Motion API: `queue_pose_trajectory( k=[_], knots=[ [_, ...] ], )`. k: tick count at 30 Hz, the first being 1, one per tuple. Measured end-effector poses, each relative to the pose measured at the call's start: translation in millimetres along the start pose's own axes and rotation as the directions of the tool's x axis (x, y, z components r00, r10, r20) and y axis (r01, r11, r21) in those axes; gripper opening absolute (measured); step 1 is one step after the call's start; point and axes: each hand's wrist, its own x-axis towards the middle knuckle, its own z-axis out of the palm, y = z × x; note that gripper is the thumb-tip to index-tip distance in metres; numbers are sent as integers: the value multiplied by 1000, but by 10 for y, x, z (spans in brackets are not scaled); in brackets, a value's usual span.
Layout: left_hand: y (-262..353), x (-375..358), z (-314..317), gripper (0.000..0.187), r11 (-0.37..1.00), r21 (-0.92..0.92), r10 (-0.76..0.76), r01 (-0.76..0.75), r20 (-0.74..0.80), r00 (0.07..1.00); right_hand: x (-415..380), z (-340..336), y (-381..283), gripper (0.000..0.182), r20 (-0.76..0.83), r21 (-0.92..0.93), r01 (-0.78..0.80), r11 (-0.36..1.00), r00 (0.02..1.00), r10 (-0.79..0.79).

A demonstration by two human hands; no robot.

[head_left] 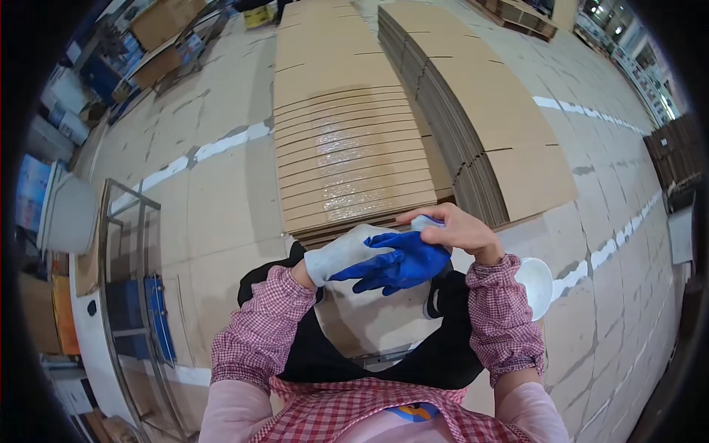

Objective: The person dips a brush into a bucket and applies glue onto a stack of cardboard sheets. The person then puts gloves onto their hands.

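Note:
My left hand (pixel 341 255) wears a white work glove with a blue coated palm. Its fingers close around a second blue-coated work glove (pixel 421 260), which hangs crumpled in front of my knees. Bare, my right hand (pixel 465 230) pinches the pale cuff of that loose glove between thumb and fingers. Just beyond both hands lies a stack of flat cardboard sheets (pixel 354 159), its top fanned in overlapping layers with a shiny strip over them. Where the two gloves meet, the blue fingers overlap and are hard to tell apart.
A taller stack of flattened cartons (pixel 509 125) stands at the right of the first. By my right forearm sits a white round container (pixel 535 288). A metal frame rack (pixel 144 332) is at the left. White tape lines (pixel 229 142) cross the tiled floor.

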Motion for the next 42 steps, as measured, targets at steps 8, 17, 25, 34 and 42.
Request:
queue_pose_trajectory(
  k=[8,17,25,34,42],
  knots=[
    [-144,-29,-51,30,996,-34,-83,81,-68,994,8,96,-94,33,-172,82,-83,993,980,96],
    [-237,36,-68,31,998,-30,-64,59,-180,982,-10,-64,25,26,-380,220,-11,976,920,96],
    [-142,54,6,34,994,-90,-71,57,-167,983,-43,-151,24,30,-559,438,259,861,829,35],
    [-100,46,20,36,986,-137,-115,94,-157,981,-4,-158,57,34,-550,537,282,795,832,77],
    [-163,42,-7,38,992,-92,-100,86,-162,982,24,-139,88,33,-534,529,254,810,842,84]
  ],
)
